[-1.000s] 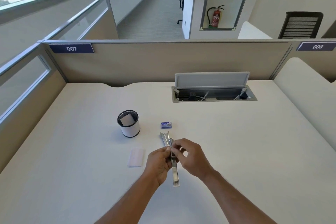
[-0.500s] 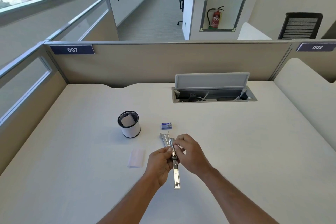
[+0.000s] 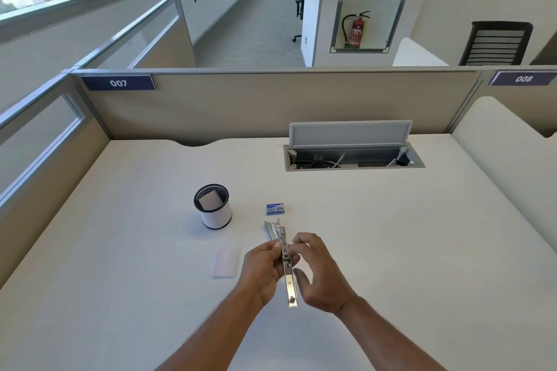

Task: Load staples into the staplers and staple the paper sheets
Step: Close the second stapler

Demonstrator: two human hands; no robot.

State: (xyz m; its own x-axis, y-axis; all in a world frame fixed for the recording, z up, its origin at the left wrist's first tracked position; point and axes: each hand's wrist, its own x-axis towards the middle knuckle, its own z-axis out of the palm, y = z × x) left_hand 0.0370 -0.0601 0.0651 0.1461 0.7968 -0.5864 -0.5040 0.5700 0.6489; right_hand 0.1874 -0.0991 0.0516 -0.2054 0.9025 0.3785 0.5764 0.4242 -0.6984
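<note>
Pinching the opened stapler (image 3: 286, 262) mid-body above the counter (image 3: 391, 235), the left hand (image 3: 262, 271) steadies it while the right hand (image 3: 319, 271), fingers loosely curled, works the channel; staples should seat squarely, with the box (image 3: 275, 208) waiting at twelve o'clock.

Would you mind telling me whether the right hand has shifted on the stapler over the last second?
Yes. The right hand has slid back toward the person, away from the staple box, its fingers opening off the stapler.
</note>
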